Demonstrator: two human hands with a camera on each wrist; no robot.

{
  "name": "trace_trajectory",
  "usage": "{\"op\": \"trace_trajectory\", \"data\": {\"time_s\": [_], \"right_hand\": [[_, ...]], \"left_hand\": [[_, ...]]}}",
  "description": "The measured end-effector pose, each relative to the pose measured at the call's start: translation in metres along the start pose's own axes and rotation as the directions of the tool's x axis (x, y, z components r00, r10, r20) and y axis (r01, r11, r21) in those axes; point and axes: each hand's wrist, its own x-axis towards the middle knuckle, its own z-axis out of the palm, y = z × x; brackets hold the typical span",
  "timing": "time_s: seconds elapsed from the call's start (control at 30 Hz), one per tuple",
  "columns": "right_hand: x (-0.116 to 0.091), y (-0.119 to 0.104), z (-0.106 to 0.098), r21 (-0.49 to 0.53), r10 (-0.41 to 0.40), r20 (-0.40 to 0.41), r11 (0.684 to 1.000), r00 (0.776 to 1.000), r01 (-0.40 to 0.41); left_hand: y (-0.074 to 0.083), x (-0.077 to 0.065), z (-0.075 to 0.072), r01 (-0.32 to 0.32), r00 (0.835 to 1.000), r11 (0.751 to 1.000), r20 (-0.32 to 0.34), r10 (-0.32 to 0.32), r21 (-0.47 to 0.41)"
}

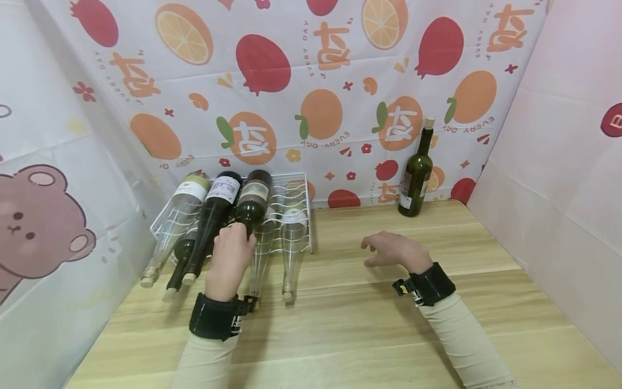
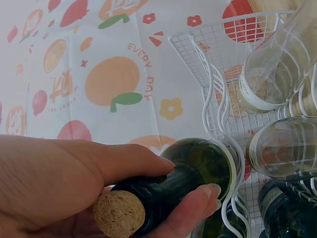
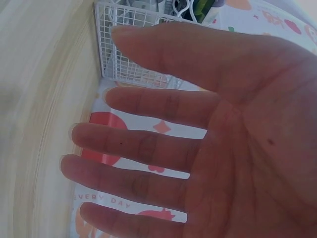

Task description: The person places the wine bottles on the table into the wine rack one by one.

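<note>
My left hand (image 1: 230,262) grips the neck of a dark green wine bottle (image 1: 254,195), whose labelled body points toward the back wall over the white wire rack (image 1: 309,237). In the left wrist view, the bottle's cork (image 2: 119,213) shows beside the palm, with thumb and fingers around the neck. Whether the bottle touches the rack is hard to tell. My right hand (image 1: 394,252) hovers above the table, holding nothing; its fingers (image 3: 143,141) are spread and nearly straight in the right wrist view. Nearest to it stands an upright corked green wine bottle (image 1: 416,181) by the wall.
Several corked bottles lie in the rack, necks toward me: a clear bottle (image 1: 293,229) on the right, a dark bottle (image 1: 214,219) and a pale clear bottle (image 1: 182,208) on the left. The wooden table (image 1: 340,335) meets fruit-printed cloth (image 1: 335,151) behind and side cloths.
</note>
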Motion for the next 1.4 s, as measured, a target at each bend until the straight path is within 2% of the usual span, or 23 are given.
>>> {"op": "trace_trajectory", "data": {"time_s": [0.2, 0.5, 0.87, 1.03, 1.13, 1.2, 1.27, 1.33, 1.4], "right_hand": [[0.0, 0.004, -0.001, 0.026, -0.017, 0.007, 1.0, 1.0, 0.016], [-0.002, 0.024, -0.003, 0.094, -0.014, -0.017, 0.995, 1.0, 0.016], [-0.003, 0.046, -0.009, 0.107, -0.042, -0.056, 0.993, 0.998, 0.048], [-0.001, 0.056, -0.009, 0.123, -0.023, -0.068, 0.992, 0.997, 0.032], [0.002, 0.067, -0.005, 0.144, 0.015, -0.115, 0.99, 0.993, 0.002], [0.005, 0.076, -0.002, 0.165, 0.044, -0.179, 0.986, 0.983, -0.014], [0.008, 0.086, 0.001, 0.222, 0.101, -0.256, 0.974, 0.961, -0.043], [0.011, 0.096, 0.003, 0.293, 0.177, -0.34, 0.953, 0.924, -0.075], [0.015, 0.106, 0.006, 0.362, 0.277, -0.426, 0.925, 0.861, -0.118]], "left_hand": [[0.002, 0.0, -0.002, 0.012, 1.0, 1.0, 0.014, -0.012, 0.003], [0.003, -0.001, -0.001, 0.005, 1.0, 1.0, 0.0, -0.005, 0.013], [0.004, -0.003, 0.0, -0.007, 1.0, 1.0, -0.016, 0.008, 0.013], [0.004, -0.005, -0.001, -0.008, 1.0, 1.0, -0.013, 0.008, 0.015], [0.005, -0.005, -0.003, 0.005, 1.0, 1.0, 0.003, -0.005, 0.023], [0.006, -0.005, -0.005, 0.031, 0.999, 0.999, 0.01, -0.031, 0.03], [0.007, -0.006, -0.008, 0.056, 0.998, 0.998, 0.009, -0.056, 0.038], [0.009, -0.008, -0.011, 0.072, 0.997, 0.997, -0.013, -0.071, 0.042], [0.013, -0.01, -0.015, 0.059, 0.998, 0.998, -0.04, -0.058, 0.033]]}}
